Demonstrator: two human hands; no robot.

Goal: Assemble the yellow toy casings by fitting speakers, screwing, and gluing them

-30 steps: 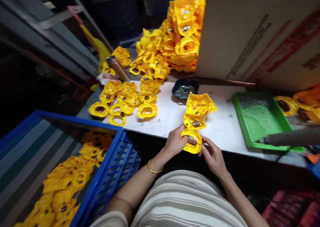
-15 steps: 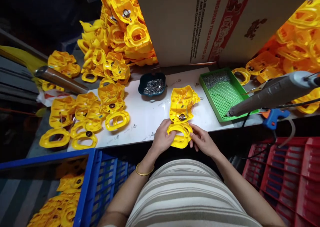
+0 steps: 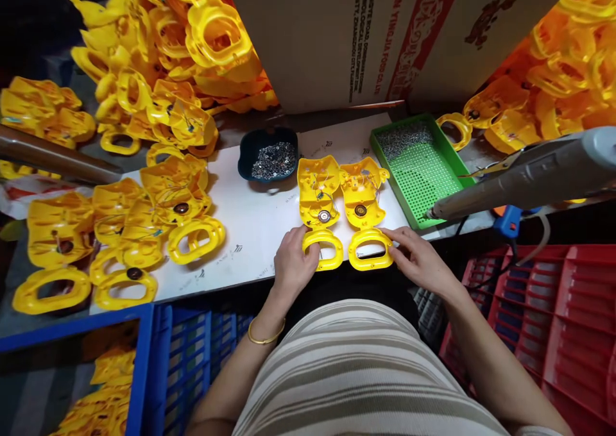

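Two yellow plastic shell halves lie side by side on the white board, each with a ring-shaped handle toward me. The left shell half [image 3: 318,189] shows thin wires and a round silver speaker. In the right shell half [image 3: 362,189] there are wires and a darker round part. My left hand [image 3: 294,259] grips the left half's ring handle, thumb over its rim and fingers closed. My right hand [image 3: 418,256] pinches the outer rim of the right half's handle between thumb and fingers.
A dark bowl [image 3: 245,157] of small metal parts and a green basket [image 3: 414,208] of screws stand behind. A grey tool [image 3: 520,176] juts in from the right. Yellow shells [image 3: 178,186] pile up left. Blue [image 3: 154,359] and red crates [image 3: 529,320] flank me.
The two shell halves, stacked together before, now lie apart side by side. My hands have moved apart, one on each half. The view has shifted somewhat.
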